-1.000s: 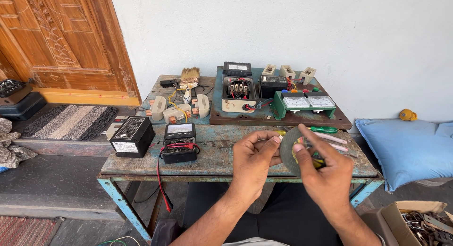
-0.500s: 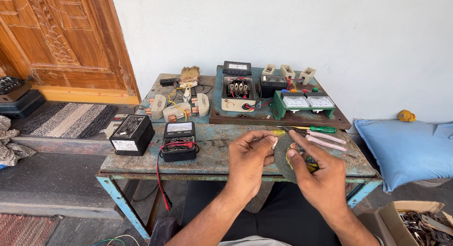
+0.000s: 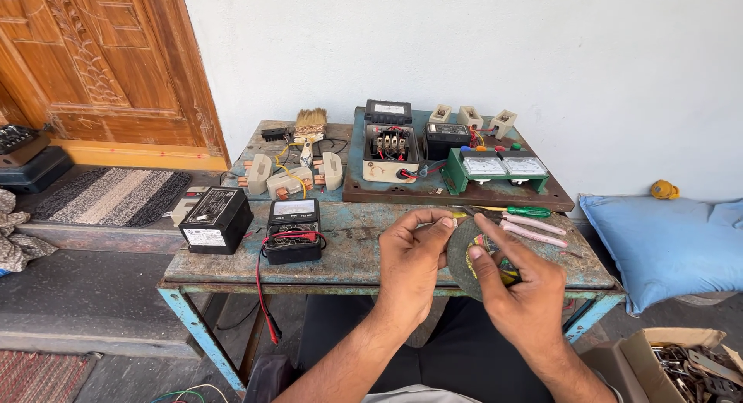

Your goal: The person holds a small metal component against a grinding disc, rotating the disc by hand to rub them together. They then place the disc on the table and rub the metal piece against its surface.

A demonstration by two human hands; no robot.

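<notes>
Item: abrasive disc, round, thin, dark grey-green, with a coloured label patch showing near its centre; most of its face is covered by fingers. Location: held on edge above the near right part of the worn blue metal table, between both hands.

Left hand: fingers curled, thumb and forefinger tips pinching the disc's left rim.

Right hand: closed round the disc from the right, forefinger laid straight across its face, thumb pressed on the near side.

Adjacent, far of the hands: green-handled screwdriver; two pale pink-handled tools, lying side by side.

Left of the hands: analogue multimeter, black, red lead hanging over the table's near edge; black box with label, just beside it.

Far side: rusty board carrying an open switch unit and a green twin-meter panel; paintbrush.

Right of table: blue cushion.
</notes>
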